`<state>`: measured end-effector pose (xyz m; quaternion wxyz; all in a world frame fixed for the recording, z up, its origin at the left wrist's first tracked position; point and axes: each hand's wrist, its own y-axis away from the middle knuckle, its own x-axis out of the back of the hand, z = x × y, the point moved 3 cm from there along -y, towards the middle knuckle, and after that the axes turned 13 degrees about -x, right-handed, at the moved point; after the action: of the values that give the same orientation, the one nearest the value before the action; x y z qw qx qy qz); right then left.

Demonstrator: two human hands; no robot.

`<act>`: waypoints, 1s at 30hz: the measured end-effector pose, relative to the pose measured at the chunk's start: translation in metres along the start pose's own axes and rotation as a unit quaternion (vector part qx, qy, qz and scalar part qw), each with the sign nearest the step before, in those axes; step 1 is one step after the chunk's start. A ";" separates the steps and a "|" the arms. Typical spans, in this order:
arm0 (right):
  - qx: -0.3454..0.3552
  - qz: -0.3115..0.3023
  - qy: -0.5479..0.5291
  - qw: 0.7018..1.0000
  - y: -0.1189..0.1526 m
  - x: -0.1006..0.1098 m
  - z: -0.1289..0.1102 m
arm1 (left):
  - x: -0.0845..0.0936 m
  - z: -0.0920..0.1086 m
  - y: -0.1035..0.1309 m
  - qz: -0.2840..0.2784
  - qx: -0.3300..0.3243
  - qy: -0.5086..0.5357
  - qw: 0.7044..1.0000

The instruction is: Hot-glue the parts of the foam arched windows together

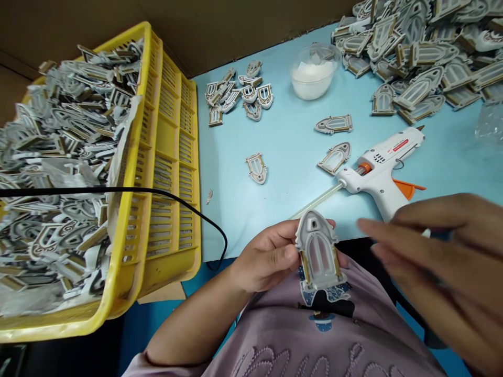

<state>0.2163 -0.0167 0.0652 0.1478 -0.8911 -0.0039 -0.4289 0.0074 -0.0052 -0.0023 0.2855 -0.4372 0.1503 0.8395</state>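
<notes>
My left hand point(267, 256) holds a grey arched window piece point(320, 251) with gold side edges, upright near the table's front edge. To the right of it my right hand point(436, 256) is raised and blurred by motion; its fingers are partly smeared, and whether anything is between them cannot be made out. Beyond the hands a white and orange glue gun point(381, 162) lies on the table, a clear glue stick point(316, 201) extending from its back. Two loose window pieces, one of them pale and arched point(335, 158), rest beside the gun.
A yellow basket point(168, 152) full of grey pieces stands at the left, crossed by a black cable point(184, 203). On the blue table point(236, 220) are a clear bowl with white contents point(312, 78), a small cluster of pieces point(249, 93) and a large pile point(424, 57) at back right.
</notes>
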 end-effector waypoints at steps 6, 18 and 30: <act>0.102 -0.004 -0.019 0.995 -0.006 -0.013 -0.028 | -0.002 0.001 -0.001 0.007 -0.011 -0.013 1.000; 0.065 -0.010 -0.053 0.996 -0.009 -0.014 -0.025 | -0.001 -0.001 -0.001 0.010 -0.012 -0.040 0.999; 0.085 -0.016 -0.052 0.995 -0.008 -0.013 -0.024 | -0.001 -0.005 0.003 0.037 0.015 -0.027 0.999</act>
<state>0.1882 -0.0134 0.0713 0.2157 -0.8964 -0.0624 -0.3823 0.0095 -0.0102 -0.0041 0.2641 -0.4043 0.1712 0.8587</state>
